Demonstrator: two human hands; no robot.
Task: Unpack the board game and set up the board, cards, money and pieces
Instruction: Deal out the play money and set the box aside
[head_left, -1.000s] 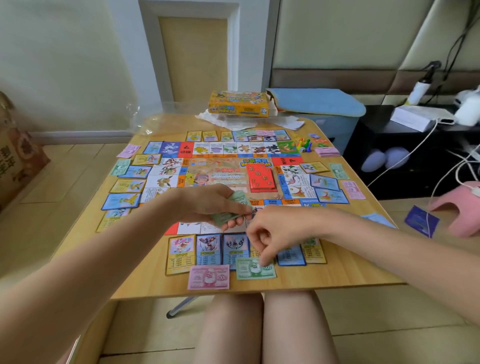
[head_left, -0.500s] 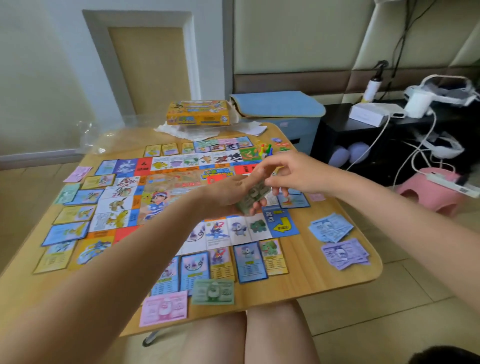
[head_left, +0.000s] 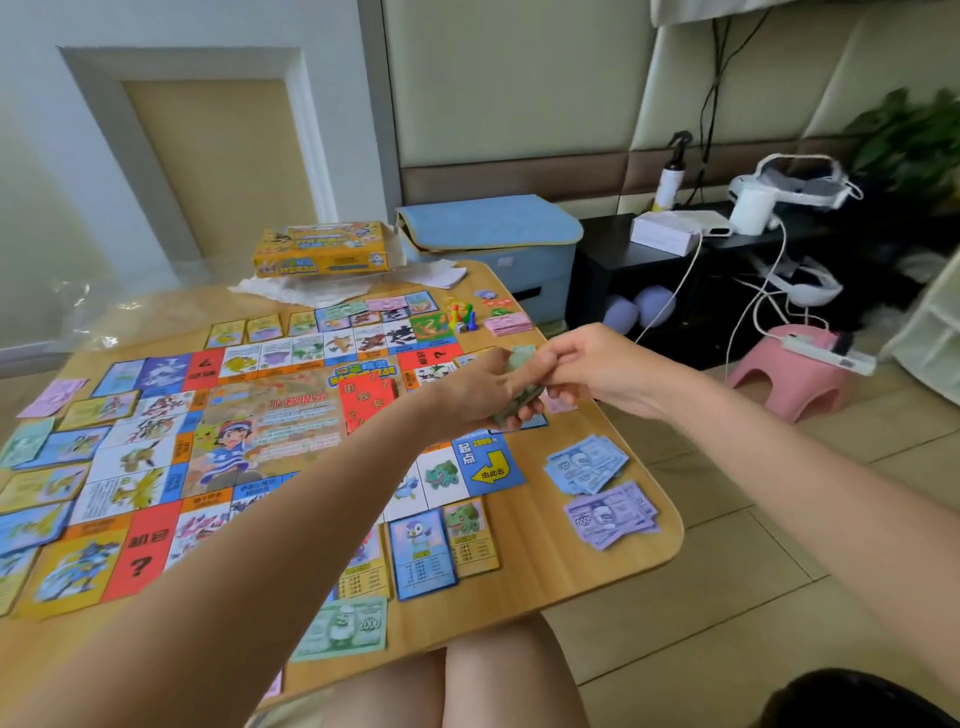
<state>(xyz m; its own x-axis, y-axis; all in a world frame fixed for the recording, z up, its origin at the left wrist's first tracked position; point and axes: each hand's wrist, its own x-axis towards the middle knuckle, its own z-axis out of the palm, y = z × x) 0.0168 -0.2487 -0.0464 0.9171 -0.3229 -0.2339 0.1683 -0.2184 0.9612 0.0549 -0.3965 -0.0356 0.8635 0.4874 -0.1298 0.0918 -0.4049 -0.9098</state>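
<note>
Gripping green notes (head_left: 519, 397) (long axis tilted) between both hands.

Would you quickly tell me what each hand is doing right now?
Left hand: grips a stack of green notes.
Right hand: pinches the top of that same stack.

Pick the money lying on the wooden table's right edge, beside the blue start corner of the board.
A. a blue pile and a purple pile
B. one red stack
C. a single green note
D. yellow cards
A: a fanned blue pile of notes lies just above a purple pile of notes on the wooden table.
</note>
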